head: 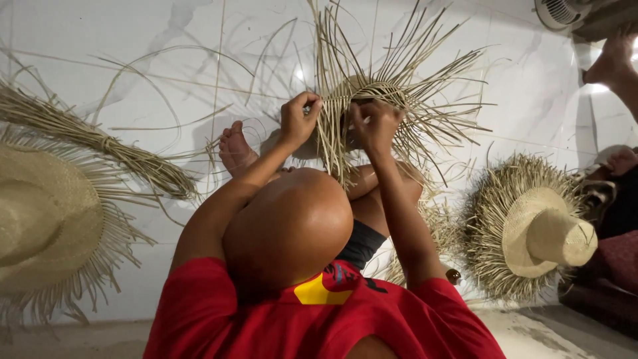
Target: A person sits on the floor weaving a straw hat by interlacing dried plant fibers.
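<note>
An unfinished straw hat (pixel 392 83) with long loose strands fanning out in all directions rests over my raised legs. My left hand (pixel 299 119) pinches a group of strands at the hat's left side. My right hand (pixel 375 126) grips the woven part just right of it. The two hands are close together, with a hanging tuft of straw between them. My bent knee (pixel 289 226) fills the middle of the view, and my bare foot (pixel 236 149) lies on the white floor to the left of the hat.
A tied bundle of raw straw (pixel 100 143) lies at the left above a woven hat (pixel 40 213) with a fringed brim. Another fringed hat (pixel 545 233) sits at the right. Another person's foot (pixel 615 60) and a fan (pixel 561 12) are at the top right.
</note>
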